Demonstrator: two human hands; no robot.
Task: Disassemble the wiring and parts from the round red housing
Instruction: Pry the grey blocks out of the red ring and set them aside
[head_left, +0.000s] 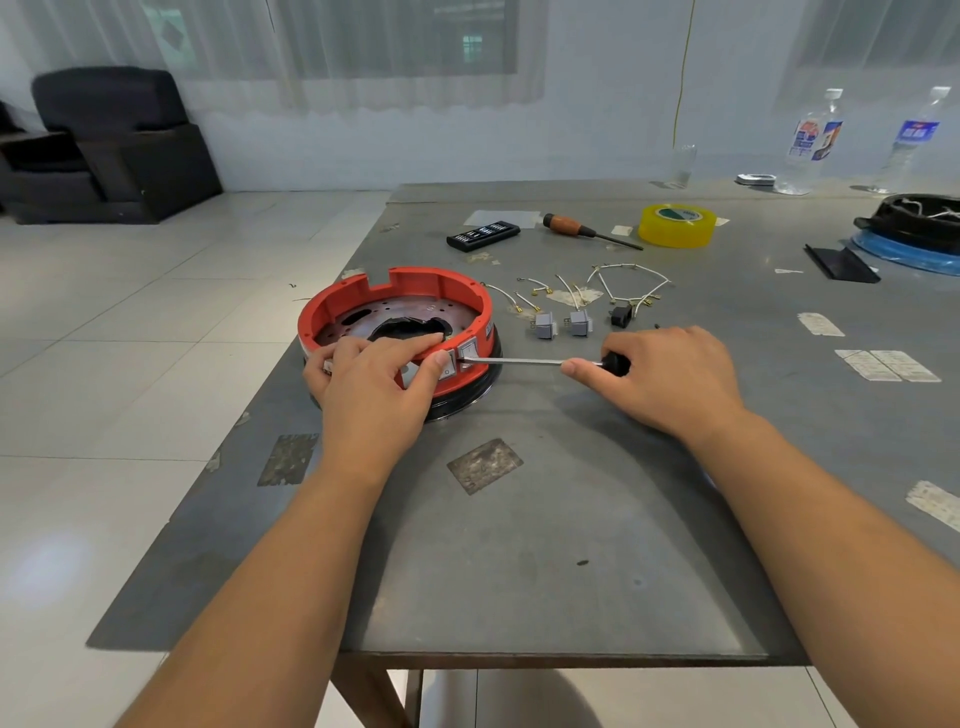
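The round red housing (363, 296) sits on the grey table (545, 545) near its left edge, on a black ring base. My left hand (371, 387) grips its near rim, fingers over the edge, thumb beside a grey rocker switch (448, 364) set in the wall. My right hand (670, 371) holds a black-handled screwdriver (524, 361), index finger along the shaft; its tip touches a second switch (467, 353). Two removed grey switches (561, 323), a small black part (621, 315) and loose white wires (623, 286) lie right of the housing.
Further back lie a black bit case (483, 235), a wooden-handled screwdriver (587, 231) and a yellow tape roll (677, 224). A black and blue round unit (919, 234) and plastic bottles (810, 140) stand far right. The table's left edge runs close beside the housing.
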